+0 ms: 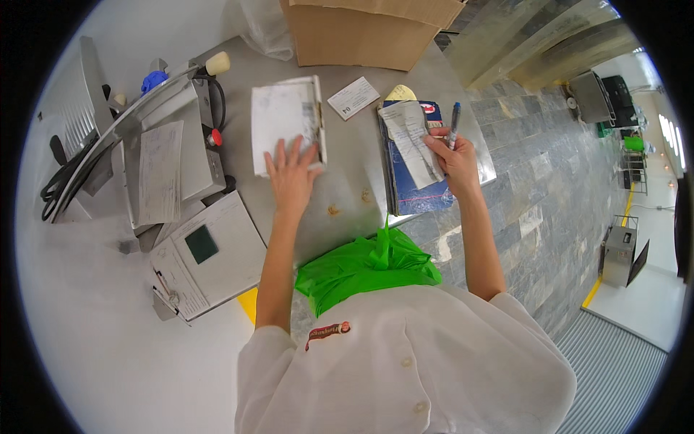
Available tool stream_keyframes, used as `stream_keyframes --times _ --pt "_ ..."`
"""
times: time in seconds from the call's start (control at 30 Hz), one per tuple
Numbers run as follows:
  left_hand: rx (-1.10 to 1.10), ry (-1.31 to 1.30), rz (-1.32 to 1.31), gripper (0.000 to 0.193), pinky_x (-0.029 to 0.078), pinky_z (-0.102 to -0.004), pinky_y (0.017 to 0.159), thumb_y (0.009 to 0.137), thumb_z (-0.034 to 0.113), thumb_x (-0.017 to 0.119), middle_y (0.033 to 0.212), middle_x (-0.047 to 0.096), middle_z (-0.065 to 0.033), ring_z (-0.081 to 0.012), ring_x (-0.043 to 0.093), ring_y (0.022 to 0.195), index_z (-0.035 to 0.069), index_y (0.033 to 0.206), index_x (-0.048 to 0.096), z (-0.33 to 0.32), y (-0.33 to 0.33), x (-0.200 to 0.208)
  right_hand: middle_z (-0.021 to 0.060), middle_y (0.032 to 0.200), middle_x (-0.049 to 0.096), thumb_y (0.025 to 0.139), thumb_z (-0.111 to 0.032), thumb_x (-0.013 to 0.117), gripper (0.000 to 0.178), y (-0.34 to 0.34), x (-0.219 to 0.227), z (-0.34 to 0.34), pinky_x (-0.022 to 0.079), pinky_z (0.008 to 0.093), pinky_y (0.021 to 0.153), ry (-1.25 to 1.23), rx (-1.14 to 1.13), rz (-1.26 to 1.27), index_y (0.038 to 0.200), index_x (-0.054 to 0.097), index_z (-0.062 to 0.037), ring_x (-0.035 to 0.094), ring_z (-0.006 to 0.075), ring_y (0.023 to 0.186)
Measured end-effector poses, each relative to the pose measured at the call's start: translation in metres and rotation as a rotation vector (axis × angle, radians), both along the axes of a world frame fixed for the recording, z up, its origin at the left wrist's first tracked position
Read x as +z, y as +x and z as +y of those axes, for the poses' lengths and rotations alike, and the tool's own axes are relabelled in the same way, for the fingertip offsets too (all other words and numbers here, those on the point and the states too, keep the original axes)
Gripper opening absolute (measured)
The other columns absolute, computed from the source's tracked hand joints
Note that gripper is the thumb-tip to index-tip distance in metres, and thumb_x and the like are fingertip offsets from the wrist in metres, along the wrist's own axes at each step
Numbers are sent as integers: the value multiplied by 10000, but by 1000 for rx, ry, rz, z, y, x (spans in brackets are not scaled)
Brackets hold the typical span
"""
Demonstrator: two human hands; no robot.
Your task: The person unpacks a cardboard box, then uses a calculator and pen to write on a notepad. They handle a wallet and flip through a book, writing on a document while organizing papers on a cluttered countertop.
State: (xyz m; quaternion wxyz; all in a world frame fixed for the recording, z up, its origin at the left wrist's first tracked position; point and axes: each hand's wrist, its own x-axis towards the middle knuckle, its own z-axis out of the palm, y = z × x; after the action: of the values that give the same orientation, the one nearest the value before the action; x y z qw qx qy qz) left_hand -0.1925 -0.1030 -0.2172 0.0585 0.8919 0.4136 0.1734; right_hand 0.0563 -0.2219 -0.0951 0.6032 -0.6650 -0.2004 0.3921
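My left hand (291,172) lies spread over the near edge of a white box-like stack of paper (278,112), its fingers flat on top. A small white printed card (353,98) rests just right of that stack. In my right hand (458,165) are a creased, handwritten paper slip (409,132), pinched at its edge, and a blue-capped pen (454,121) that points away from me. Beneath the slip sits a worn dark-blue book (426,197), with a yellowish piece of paper (400,93) poking out past its far edge.
A cardboard box (358,40) stands at the metal table's (332,184) far side. On the left are a metal machine with a red button (215,137) and a clipboard (217,264) with papers. A green plastic bag or apron (361,267) is against my front.
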Motion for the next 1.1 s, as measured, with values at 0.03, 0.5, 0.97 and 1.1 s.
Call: stream_keyframes --times 0.03,0.5,0.97,1.1 --pt "26 -91 -20 532 156 -562 1030 746 308 648 1314 410 -50 -328 301 1252 197 1243 493 12 9 3 -83 603 477 762 -70 681 114 -1 1 1 218 181 413 -11 33 -27 851 611 -57 338 -2 468" --pt "-78 -1047 -807 198 411 -211 576 808 179 637 653 576 12 -60 495 612 -16 844 619 8 12 61 -72 596 449 747 -131 692 127 -16 17 50 286 203 458 -89 406 -319 787 590 -66 380 29 513" --pt "425 -878 -942 200 436 -210 615 811 152 631 766 643 -27 -60 545 668 -17 918 632 -30 -85 23 -23 596 480 651 -171 771 228 -48 -9 199 314 256 494 -137 786 -300 686 593 -33 387 82 526" --pt "501 -913 -928 207 427 -202 611 819 146 620 765 633 -24 -62 530 667 -23 939 625 -54 -86 18 63 646 575 642 -306 771 371 -47 -67 250 406 291 549 -211 771 -463 753 608 9 526 159 574"
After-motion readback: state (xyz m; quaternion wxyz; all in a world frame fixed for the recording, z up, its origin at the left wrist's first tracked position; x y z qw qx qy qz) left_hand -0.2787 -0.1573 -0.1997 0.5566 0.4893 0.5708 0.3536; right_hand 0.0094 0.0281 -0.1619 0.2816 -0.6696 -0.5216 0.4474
